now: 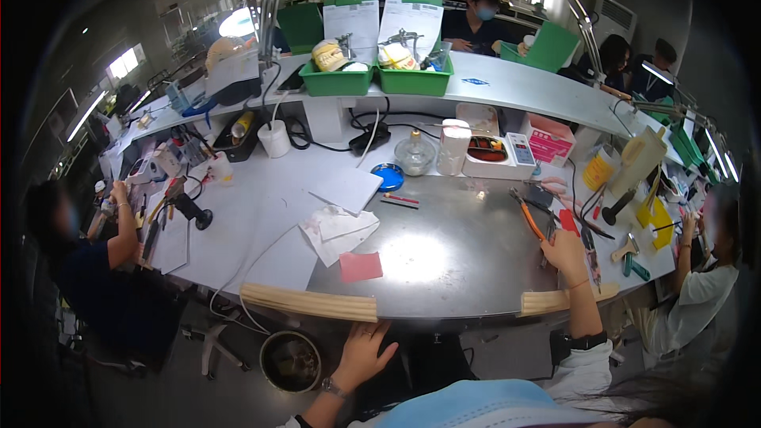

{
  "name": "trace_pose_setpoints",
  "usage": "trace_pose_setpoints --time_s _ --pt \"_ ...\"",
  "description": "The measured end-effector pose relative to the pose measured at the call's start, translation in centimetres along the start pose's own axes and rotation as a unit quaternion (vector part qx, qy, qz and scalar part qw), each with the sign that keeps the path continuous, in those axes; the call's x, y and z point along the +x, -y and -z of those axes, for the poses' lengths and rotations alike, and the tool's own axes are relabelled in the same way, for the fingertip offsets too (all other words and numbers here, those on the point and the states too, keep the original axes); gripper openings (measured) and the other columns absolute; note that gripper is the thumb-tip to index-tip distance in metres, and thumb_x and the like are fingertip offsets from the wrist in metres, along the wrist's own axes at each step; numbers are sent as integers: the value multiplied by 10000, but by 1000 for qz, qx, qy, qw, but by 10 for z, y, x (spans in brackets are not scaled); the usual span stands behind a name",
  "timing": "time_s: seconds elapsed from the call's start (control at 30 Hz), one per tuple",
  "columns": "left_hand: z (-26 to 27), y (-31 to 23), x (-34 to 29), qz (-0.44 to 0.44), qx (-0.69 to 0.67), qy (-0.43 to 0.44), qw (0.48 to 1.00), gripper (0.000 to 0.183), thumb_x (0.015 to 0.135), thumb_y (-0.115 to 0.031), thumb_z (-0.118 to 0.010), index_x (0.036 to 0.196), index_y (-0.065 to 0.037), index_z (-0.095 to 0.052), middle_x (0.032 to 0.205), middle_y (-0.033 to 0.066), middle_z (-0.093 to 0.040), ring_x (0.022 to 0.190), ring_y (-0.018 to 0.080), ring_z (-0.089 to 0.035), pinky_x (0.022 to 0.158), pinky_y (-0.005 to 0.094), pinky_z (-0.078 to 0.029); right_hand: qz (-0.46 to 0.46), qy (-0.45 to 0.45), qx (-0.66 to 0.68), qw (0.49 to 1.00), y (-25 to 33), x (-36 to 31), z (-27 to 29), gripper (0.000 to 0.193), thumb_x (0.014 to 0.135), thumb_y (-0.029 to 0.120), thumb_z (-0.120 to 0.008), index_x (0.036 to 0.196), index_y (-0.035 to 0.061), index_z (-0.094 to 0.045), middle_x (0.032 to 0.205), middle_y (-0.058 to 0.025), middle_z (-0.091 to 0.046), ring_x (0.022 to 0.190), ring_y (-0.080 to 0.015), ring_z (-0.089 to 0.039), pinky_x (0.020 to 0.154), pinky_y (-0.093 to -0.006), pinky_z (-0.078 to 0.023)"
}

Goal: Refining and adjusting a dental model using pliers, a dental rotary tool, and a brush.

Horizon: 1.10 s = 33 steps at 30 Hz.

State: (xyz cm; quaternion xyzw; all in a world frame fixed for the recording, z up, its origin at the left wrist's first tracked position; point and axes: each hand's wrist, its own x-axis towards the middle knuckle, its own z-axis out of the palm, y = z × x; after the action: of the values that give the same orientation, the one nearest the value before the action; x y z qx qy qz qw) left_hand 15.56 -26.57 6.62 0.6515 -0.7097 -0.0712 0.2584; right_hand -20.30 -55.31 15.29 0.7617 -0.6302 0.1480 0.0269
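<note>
My right hand (567, 257) reaches to the right side of the metal work surface (452, 261). Its fingers are closed at the lower end of a pair of orange-handled pliers (528, 217), whose head points away from me. Beside that hand, several slim tools (589, 246) and a red piece (567, 221) lie close together. My left hand (366, 358) is low at the table's front edge, fingers spread and holding nothing. It is just below the left wooden strip (309, 301). A pink sheet (361, 267) and a crumpled white paper (339, 234) lie left of centre.
Ahead stand a glass spirit lamp (414, 155), a blue lid (388, 177) and a white heater box (498, 160). Green trays (414, 83) with dental models sit on the raised shelf. A bin (291, 361) stands below left. Co-workers sit left, right and across.
</note>
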Motion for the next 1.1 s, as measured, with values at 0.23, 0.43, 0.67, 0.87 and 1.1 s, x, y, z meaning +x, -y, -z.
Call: trace_pose_setpoints --time_s 0.23,0.43,0.67,0.87,1.1 --pt "18 16 -7 -50 -78 112 989 400 880 -318 -630 1179 -53 -604 1086 165 -629 989 348 -597 876 411 -476 -8 -56 -7 998 8 4 7 270 736 296 -711 762 42 -625 714 -138 -632 731 -342 -633 649 -434 -485" --pt "39 19 -5 -88 -145 211 963 373 912 -344 -594 1129 -44 -639 1008 160 -674 937 343 -626 814 406 -504 158 -81 131 975 64 30 72 251 783 247 -686 856 18 -614 860 -148 -626 892 -328 -597 798 -399 -474" --pt "75 20 7 -86 -201 142 966 304 902 -313 -598 1096 -89 -668 955 128 -689 816 298 -656 730 369 -521 301 -205 132 922 172 116 142 186 831 154 -621 972 33 -622 972 -131 -628 973 -305 -575 844 -398 -470" --pt "72 29 0 -47 -206 30 977 215 885 -219 -626 1037 -85 -698 913 114 -698 742 259 -661 669 327 -519 322 -195 67 924 217 217 119 226 843 115 -591 1062 73 -631 1027 -113 -632 1005 -311 -575 876 -411 -471" --pt "78 41 -11 83 -230 -17 969 182 853 -108 -661 995 -4 -706 872 131 -719 750 192 -703 677 276 -544 362 -109 40 925 227 273 72 276 780 166 -699 1034 73 -649 1004 -82 -635 1056 -282 -554 908 -403 -458"
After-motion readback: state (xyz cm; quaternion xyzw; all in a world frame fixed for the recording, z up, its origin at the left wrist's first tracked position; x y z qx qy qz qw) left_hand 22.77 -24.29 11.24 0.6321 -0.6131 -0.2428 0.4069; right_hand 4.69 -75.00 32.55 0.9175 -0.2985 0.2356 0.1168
